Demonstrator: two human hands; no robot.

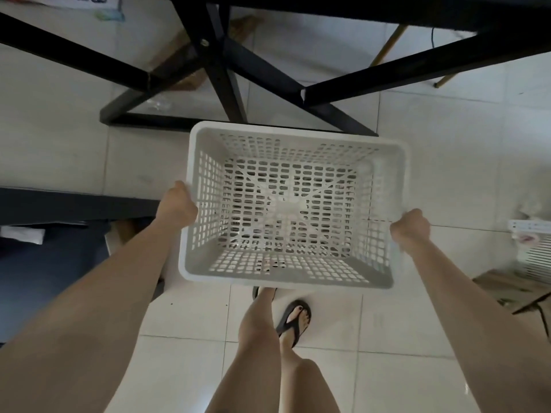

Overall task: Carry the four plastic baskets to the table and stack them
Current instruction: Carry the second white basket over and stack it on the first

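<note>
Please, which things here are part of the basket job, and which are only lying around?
Part of the job:
white plastic basket
left hand, right hand, each gripping a side rim
black table frame

Only lying around:
cardboard pieces
flip-flop, worn
white rack at right edge

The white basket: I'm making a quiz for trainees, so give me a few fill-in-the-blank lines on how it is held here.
1. The white basket is held by ___ hands.
2. Inside, the basket is ___.
3. The left hand and right hand grip its ___.
4. Beyond it stand the table's ___ legs.

Missing words: two; empty; rim; black
</note>
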